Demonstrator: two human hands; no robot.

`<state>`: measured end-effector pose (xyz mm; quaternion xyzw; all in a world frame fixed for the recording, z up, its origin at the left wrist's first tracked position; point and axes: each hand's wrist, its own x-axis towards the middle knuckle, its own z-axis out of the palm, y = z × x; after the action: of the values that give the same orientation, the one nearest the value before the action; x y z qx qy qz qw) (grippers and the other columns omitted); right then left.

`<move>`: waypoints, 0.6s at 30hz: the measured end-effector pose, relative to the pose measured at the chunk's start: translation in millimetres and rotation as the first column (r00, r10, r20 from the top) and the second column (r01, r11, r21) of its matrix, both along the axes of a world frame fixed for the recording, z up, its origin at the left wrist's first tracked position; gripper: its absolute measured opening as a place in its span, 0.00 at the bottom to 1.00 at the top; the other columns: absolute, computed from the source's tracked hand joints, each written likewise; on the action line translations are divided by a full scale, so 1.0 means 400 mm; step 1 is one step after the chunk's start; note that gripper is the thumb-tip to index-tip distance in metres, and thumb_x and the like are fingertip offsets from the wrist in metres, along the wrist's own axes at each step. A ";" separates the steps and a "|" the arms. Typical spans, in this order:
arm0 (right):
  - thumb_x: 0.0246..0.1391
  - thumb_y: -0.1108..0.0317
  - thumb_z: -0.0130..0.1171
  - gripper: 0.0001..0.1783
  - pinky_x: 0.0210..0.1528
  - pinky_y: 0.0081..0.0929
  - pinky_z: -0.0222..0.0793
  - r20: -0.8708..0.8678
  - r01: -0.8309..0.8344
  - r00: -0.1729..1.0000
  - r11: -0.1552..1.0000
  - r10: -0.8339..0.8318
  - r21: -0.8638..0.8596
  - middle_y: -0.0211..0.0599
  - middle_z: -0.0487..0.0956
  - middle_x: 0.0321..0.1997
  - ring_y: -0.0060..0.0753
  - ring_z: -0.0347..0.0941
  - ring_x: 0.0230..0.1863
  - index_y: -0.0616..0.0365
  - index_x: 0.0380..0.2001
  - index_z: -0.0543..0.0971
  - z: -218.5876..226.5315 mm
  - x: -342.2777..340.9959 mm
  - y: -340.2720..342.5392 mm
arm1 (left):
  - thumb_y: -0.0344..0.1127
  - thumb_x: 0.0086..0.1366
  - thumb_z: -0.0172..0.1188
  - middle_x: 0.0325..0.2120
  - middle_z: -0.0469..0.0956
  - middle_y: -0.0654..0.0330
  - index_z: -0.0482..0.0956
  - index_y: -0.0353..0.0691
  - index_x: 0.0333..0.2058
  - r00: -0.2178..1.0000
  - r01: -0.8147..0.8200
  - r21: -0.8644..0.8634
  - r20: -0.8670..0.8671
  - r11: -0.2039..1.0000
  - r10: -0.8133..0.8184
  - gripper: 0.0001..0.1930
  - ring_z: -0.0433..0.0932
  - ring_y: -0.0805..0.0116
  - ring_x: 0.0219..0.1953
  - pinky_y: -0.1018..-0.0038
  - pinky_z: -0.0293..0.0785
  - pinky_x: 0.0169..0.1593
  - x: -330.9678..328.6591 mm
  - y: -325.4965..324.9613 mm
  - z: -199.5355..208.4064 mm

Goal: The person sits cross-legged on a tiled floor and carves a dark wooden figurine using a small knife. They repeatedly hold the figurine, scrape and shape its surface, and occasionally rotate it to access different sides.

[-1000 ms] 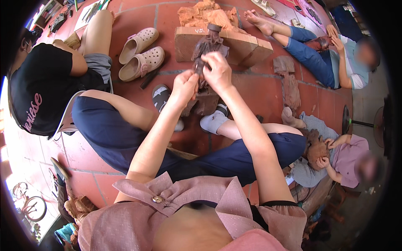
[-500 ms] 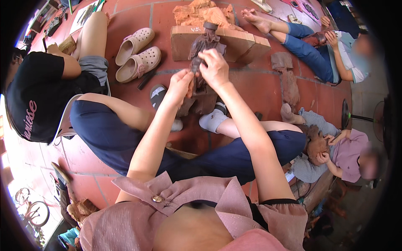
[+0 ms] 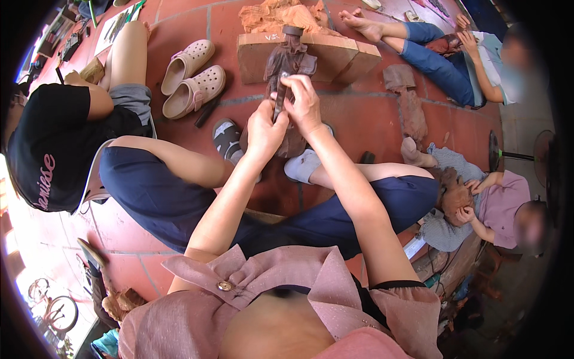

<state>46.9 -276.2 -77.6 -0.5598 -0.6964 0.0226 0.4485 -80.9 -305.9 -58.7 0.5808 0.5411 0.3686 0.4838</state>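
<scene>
A dark brown carved wooden figure [image 3: 291, 60] with a flat-topped head stands upright between my feet, its middle partly hidden by my hands. In front of it, my left hand [image 3: 266, 128] is closed on the lower end of a narrow dark strip-like piece [image 3: 279, 100]. My right hand [image 3: 304, 105] pinches the same piece higher up, fingers bent toward the figure's front. A small bright spot shows near the piece's top end. Whether the piece touches the carving cannot be told, and its exact kind is unclear.
Behind the figure lies a wooden block [image 3: 311, 57] with an orange-brown carving [image 3: 284, 18] at it. Beige clogs [image 3: 194, 93] and a dark bar [image 3: 207, 112] lie to the left. Another brown carving [image 3: 412, 113] lies right. Other people sit on both sides; a fan [image 3: 493, 152] stands far right.
My hands have come slightly lower and turned, so the dark piece now points upward and shows more between them. The view has shifted a little.
</scene>
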 end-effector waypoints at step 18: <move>0.40 0.69 0.65 0.13 0.39 0.34 0.72 -0.049 -0.042 0.998 0.999 0.043 0.021 0.35 0.75 0.34 0.43 0.74 0.39 0.55 0.32 0.76 -0.010 0.004 0.037 | 0.39 0.65 0.50 0.14 0.72 0.63 0.71 0.35 0.30 0.997 0.043 -0.055 0.062 0.998 -0.040 0.12 0.67 0.79 0.14 0.81 0.64 0.17 0.002 0.004 0.059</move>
<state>48.5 -261.6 -81.7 -0.5397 -0.6969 0.0390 0.4706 -79.9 -304.2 -35.1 0.5667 0.5240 0.3606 0.5237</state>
